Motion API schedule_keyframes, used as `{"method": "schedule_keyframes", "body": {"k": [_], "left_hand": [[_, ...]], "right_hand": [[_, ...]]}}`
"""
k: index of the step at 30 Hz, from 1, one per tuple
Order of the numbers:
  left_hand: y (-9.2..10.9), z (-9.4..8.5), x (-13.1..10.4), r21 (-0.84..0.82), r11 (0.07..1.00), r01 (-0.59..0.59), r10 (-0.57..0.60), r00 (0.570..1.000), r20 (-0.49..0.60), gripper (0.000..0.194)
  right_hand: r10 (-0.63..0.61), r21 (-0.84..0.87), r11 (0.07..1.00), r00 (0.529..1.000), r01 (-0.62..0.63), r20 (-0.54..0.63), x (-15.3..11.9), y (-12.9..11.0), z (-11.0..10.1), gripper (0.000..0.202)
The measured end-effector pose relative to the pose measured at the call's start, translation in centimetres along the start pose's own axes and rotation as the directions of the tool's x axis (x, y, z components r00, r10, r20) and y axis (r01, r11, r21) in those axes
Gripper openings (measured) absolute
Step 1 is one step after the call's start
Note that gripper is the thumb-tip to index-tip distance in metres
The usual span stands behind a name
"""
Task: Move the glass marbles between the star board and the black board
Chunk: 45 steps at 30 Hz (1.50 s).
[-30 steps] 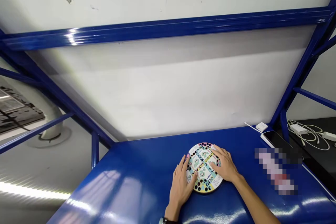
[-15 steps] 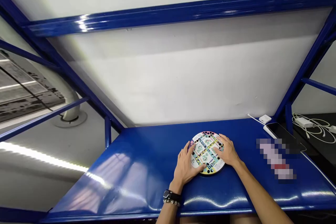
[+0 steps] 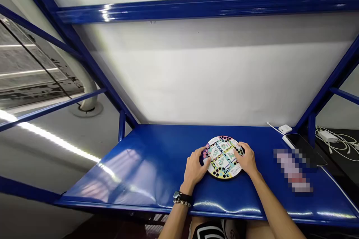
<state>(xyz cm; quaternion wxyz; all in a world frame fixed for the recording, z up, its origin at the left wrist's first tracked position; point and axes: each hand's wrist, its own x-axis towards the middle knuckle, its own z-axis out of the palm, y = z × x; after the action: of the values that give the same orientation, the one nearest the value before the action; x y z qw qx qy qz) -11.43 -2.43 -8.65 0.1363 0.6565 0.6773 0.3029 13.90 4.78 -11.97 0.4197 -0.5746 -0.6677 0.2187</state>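
Note:
A round game board (image 3: 223, 158) lies on the blue table, its white face printed with small figures and rows of coloured, dark-centred circles. My left hand (image 3: 196, 166) holds its left rim, with the thumb on top and the fingers curled round the edge. Opposite it, my right hand (image 3: 246, 158) grips the right rim in the same way, the thumb resting on the face. The fingertips under both edges are hidden. A black watch (image 3: 183, 197) and a beaded bracelet are on my left wrist.
The blue table (image 3: 157, 149) meets a white wall behind. To the right lie a dark phone or tablet (image 3: 301, 143), a white charger (image 3: 285, 129) and a pixelated pinkish item (image 3: 293, 171). White cables (image 3: 340, 140) sit beyond the right post. Blue frame bars rise on both sides.
Both hands have drawn outward from the board's face to its left and right rims. The camera view has tilted slightly.

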Motion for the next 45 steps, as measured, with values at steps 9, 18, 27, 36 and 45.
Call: {"method": "schedule_keyframes", "body": {"k": [9,18,27,36,45], "left_hand": [[0.4,-0.6,-0.2,-0.066,0.997,0.046,-0.051,0.996,-0.077,0.042],[0.1,-0.6,-0.4,-0.139,0.989,0.039,-0.049,0.996,-0.068,0.045],[-0.3,-0.8,-0.1,-0.300,0.954,0.019,-0.058,0.991,-0.121,0.049],[2.4,-3.3,0.0,-0.825,0.558,0.090,-0.260,0.963,-0.071,0.066],[-0.8,-12.6,-1.3,-0.577,0.795,-0.185,-0.341,0.650,-0.679,0.040]], "right_hand": [[0.079,-0.030,0.996,0.997,-0.079,-0.015,0.0,-0.4,0.3,0.038],[0.243,0.235,0.944,0.970,-0.233,-0.016,0.2,0.0,-0.1,0.045],[0.255,0.237,0.935,0.965,-0.262,0.061,1.6,0.0,-0.2,0.042],[0.330,0.612,0.729,0.941,-0.306,0.076,2.2,-1.7,-1.8,0.059],[0.317,0.522,0.814,0.948,-0.255,-0.030,1.9,-1.6,-2.7,0.044]]}}
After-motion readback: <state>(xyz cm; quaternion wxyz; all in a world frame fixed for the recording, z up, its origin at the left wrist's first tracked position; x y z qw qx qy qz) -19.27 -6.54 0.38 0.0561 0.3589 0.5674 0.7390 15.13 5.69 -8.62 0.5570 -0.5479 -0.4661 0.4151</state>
